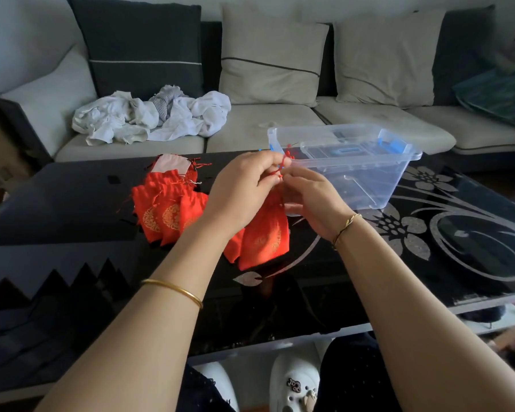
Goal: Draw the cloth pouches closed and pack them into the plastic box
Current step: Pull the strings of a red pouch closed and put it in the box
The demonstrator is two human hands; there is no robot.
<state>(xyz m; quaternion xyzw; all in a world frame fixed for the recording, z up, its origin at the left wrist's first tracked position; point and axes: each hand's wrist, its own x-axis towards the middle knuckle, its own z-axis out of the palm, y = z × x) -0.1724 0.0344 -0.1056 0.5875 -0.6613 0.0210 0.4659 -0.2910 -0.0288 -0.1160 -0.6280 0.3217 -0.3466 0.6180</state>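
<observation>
Midway through cinching one pouch. At the left of the black table [72,203], a heap of red pouches [167,209] waiting for the same treatment. Then the left hand [244,188], pinching the red drawstring [283,166] up high. Beneath, the held pouch [265,236], hanging toward the tabletop. Next the right hand [312,197], fingers curled, pinching at that pouch's neck. Farthest right, the clear plastic box [393,185], open, no red pouch visible inside. Likely needed next: draw the cord until the neck bunches shut, then carry rightward and drop in.
</observation>
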